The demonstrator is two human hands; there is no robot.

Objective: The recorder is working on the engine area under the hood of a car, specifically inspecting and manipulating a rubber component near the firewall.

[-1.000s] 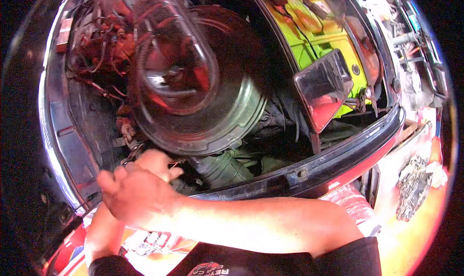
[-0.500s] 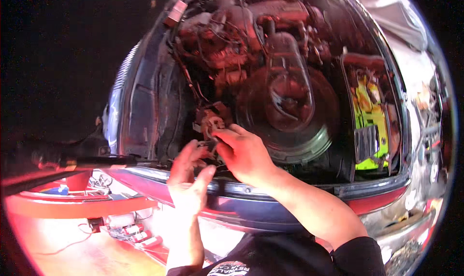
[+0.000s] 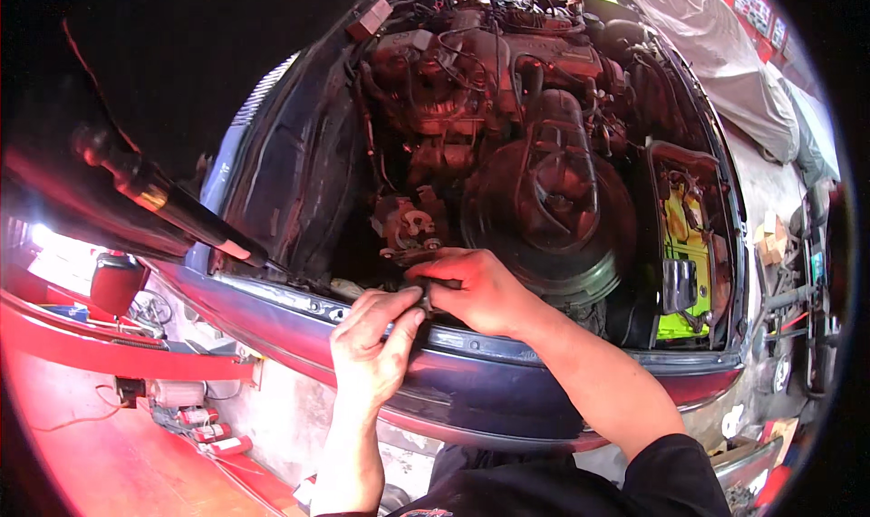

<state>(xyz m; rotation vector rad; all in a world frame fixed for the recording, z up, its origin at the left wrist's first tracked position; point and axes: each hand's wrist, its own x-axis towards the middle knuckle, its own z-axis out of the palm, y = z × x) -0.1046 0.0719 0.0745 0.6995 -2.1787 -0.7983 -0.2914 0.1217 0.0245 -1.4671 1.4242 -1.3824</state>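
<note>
Over the front edge of a car's engine bay, my two hands meet at a small dark part (image 3: pixel 426 298) whose kind I cannot make out. My left hand (image 3: pixel 372 347) pinches it from the left with thumb and fingers. From the right, my right hand (image 3: pixel 482 290) curls its fingers around the same spot, hiding much of it. Just beyond the fingertips sits a rusty metal mechanism (image 3: pixel 413 223) with a pale curved piece. A large round black air cleaner housing (image 3: pixel 476 218) lies to the right of it.
Farther back is the engine (image 3: pixel 453 73) with hoses and wires. A yellow-green battery (image 3: pixel 696 268) stands at the right. The dark blue front panel (image 3: pixel 471 381) runs below my wrists. A dark strut (image 3: pixel 172 204) slants in from the left, near a red bench (image 3: pixel 118 358).
Both hands have drawn back from the metal mechanism toward the front panel, leaving the mechanism in plain sight. My left fingers have closed in toward the right hand. The view has shifted.
</note>
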